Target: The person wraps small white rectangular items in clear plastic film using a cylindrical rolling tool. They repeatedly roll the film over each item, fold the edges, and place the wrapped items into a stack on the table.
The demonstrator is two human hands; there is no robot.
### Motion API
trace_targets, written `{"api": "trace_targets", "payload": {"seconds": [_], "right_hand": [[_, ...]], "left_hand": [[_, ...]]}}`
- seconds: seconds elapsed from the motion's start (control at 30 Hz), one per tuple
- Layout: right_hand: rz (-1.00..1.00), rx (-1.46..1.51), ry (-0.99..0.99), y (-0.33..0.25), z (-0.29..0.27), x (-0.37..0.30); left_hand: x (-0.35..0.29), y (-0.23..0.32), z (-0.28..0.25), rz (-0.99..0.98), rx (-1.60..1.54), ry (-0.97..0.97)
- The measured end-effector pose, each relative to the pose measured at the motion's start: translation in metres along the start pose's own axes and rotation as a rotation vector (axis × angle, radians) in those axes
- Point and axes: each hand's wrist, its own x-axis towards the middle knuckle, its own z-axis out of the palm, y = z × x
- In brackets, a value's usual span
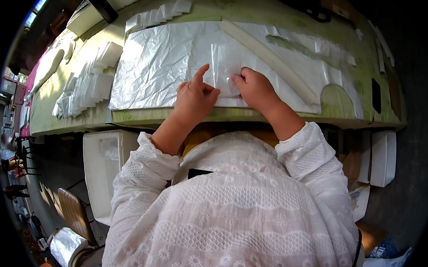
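Observation:
My right hand (pixel 256 87) is closed in a pinch at the right edge of a thin clear plastic piece (pixel 226 63), a small bag or sheet; I cannot tell which. My left hand (pixel 196 96) is just left of it, index finger raised and thumb apart, the other fingers curled, with nothing visible in it. Both hands are over a crinkled, shiny plastic sheet (pixel 147 64) spread across the table's near part. A long off-white bar (pixel 273 62) lies slantwise on the sheet, to the right of my right hand.
The table has a green cover (pixel 207 10). Rows of small translucent plastic pieces (pixel 88 87) lie at left, with more plastic pieces (pixel 159 14) behind the sheet. A dark flat object (pixel 376 96) is at the right edge. Below the table's left stands a white foam box (pixel 91 173).

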Motion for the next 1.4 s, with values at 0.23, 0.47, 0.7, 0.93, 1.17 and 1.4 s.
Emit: {"api": "trace_targets", "payload": {"seconds": [0.23,0.47,0.7,0.93,1.17,1.4], "right_hand": [[0.101,-0.249,-0.173,-0.011,-0.005,0.027],[0.035,-0.241,-0.097,-0.010,0.001,0.020],[0.055,-0.002,-0.057,-0.004,-0.002,-0.032],[-0.438,-0.005,0.222,0.021,-0.012,-0.080],[-0.702,-0.231,0.235,0.044,-0.011,-0.049],[-0.550,-0.222,0.354,0.052,0.005,-0.034]], "left_hand": [[0.005,0.005,0.006,0.258,0.286,0.029],[0.006,0.010,0.017,0.222,0.501,-0.202],[-0.007,0.018,0.008,0.254,0.519,-0.214],[-0.029,0.021,-0.002,0.403,0.327,-0.289],[-0.019,0.011,0.000,0.345,0.149,-0.214],[-0.013,0.015,0.019,0.185,0.262,0.109]]}}
